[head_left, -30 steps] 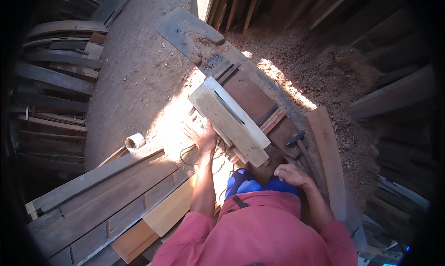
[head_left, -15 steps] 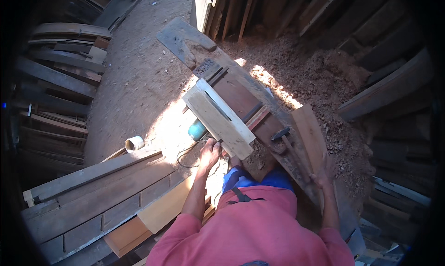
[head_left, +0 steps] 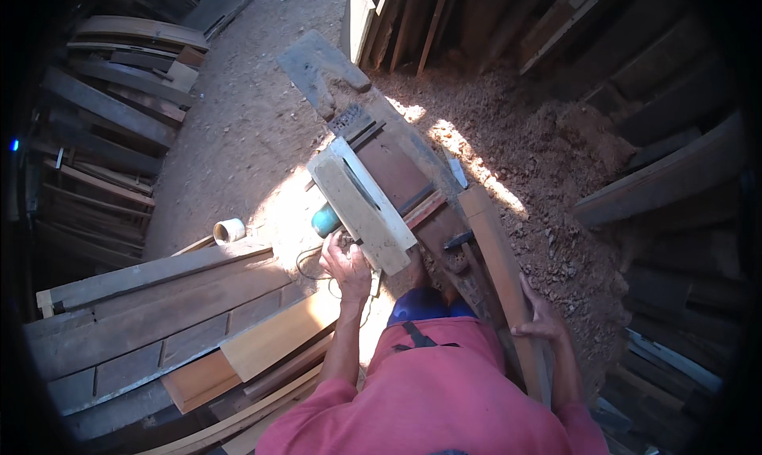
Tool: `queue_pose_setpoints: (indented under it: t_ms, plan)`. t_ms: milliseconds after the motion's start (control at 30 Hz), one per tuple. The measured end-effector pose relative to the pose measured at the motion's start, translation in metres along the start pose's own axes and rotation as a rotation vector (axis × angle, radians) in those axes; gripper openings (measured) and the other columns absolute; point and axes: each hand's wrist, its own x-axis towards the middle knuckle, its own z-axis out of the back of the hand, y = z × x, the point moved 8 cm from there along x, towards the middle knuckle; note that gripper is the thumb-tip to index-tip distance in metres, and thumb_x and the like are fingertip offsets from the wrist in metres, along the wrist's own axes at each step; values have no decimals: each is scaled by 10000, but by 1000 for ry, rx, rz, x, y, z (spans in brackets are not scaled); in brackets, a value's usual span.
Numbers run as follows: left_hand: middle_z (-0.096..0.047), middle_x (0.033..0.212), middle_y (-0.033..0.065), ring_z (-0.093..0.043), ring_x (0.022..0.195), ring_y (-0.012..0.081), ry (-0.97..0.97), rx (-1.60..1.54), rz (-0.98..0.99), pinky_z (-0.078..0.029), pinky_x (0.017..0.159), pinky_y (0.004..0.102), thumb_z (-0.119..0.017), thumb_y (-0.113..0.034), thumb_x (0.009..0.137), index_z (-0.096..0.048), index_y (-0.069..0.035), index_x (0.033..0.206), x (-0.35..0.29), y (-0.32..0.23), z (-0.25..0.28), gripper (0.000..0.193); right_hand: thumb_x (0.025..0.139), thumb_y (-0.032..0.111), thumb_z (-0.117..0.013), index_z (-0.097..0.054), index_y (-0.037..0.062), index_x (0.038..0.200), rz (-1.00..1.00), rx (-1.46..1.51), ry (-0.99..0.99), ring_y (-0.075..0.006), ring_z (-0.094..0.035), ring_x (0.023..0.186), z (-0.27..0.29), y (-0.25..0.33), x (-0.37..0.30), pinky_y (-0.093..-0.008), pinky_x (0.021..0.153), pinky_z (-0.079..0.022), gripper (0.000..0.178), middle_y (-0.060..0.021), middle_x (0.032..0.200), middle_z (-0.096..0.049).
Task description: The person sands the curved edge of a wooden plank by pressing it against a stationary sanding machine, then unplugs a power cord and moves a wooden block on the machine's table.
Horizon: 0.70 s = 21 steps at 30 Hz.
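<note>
My right hand (head_left: 544,316) is closed round the near part of a long brown wooden plank (head_left: 502,253), thumb on one side and fingers on the other. The plank slants over the right edge of the workbench (head_left: 440,165). My left hand (head_left: 347,268) has its fingers apart, close to the near left edge of a pale slotted wooden board (head_left: 361,209). A teal rounded housing (head_left: 325,220), perhaps a motor, sticks out from under that board. Partly hidden by the plank, a hammer (head_left: 458,241) lies on the bench.
Several stacked boards (head_left: 159,312) lie at my lower left, with a pale cup-like container (head_left: 229,231) beyond them. A dark cable (head_left: 305,258) curls near my left hand. Wood shavings (head_left: 548,177) cover the ground at right. Planks (head_left: 667,177) lean along the right side.
My right hand has taken hold of the plank, which is now raised on edge and shifted left, covering part of the hammer. My left hand has come off the pale board's edge, its fingers opening.
</note>
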Motion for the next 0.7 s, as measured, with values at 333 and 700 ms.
queue_pose_setpoints:
  t_ms: [333,700]
  plan:
    - [-297,1395,269,-329,1322,375,334,-402,-1,-247,1125,546,-671,-572,908,-137,76,1497,-40,-90,-51,1025,716,422,-812,-163,-38,1617,-3,532,382,-284,-229,1540,-123,81,36,-388,1250,-175,1202,-210,1650,-265]
    - [-250,1493,355,-275,1375,485,375,-220,-40,-195,1147,583,-810,-331,762,-105,126,1523,-9,-69,-67,1134,784,398,-793,-152,-50,1614,-127,589,415,-258,-197,1550,-144,61,69,-378,1255,-148,1140,-191,1663,-248]
